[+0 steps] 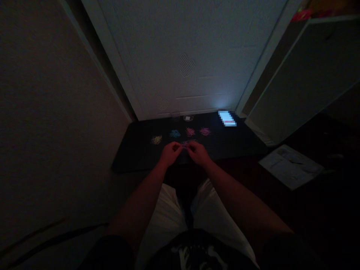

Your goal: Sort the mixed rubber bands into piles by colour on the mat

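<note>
At the front edge of a dark low table (239,140), my left hand (171,153) and my right hand (197,153) face each other with fingertips nearly meeting. Both are closed in a pinch; whatever lies between the fingers is too small and dim to name. Right behind the fingertips spreads a pile of thin purple strands or sticks (185,143). Farther back lie similar small piles: a yellowish one (156,140), a blue one (175,133), a reddish-pink one (190,131) and a pink one (205,131).
A glowing, pixelated phone-like screen (227,118) lies at the table's back right. A small round clear dish (188,118) with a white piece stands at the back, beside a faint clear container (175,116). A pale flat sheet (291,166) lies lower right. Walls enclose the back and left.
</note>
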`<state>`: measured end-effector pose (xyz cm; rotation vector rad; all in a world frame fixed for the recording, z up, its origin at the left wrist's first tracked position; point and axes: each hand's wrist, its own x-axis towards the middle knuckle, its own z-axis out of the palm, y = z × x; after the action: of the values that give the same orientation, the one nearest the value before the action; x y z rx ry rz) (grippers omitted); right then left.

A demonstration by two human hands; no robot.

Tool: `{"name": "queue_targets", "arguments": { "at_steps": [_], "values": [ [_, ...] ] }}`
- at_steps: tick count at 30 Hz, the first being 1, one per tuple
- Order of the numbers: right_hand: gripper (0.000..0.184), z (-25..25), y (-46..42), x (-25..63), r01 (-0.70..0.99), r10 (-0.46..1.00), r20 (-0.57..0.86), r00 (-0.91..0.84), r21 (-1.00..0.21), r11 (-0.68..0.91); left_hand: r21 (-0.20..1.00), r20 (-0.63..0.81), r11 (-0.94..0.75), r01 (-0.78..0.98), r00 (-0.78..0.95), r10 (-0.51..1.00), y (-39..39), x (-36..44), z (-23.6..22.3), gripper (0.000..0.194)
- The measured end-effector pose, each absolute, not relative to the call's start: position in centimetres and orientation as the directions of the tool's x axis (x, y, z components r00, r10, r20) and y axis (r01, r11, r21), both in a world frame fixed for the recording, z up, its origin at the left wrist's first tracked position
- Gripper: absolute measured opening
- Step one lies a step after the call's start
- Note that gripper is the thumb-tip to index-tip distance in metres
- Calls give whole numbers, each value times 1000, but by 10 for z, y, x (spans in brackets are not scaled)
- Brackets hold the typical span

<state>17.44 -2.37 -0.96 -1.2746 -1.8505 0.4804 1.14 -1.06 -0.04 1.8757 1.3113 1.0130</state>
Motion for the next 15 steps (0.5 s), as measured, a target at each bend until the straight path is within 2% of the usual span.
{"name": "queue_targets", "arguments": {
  "at_steps": [5,10,15],
  "values": [
    [11,-8,-27,174,581,912,394,-114,-718,383,841,223,-273,467,159,962,2,-3,6,19],
    [10,-8,-27,173,606,916,387,-109,-705,370,741,246,-187,646,-2,969,32,-46,24,18],
    [9,-6,-28,174,611,922,366,-129,-703,365,660,131,-45,750,-56,990,53,-76,31,13]
  ]
}}
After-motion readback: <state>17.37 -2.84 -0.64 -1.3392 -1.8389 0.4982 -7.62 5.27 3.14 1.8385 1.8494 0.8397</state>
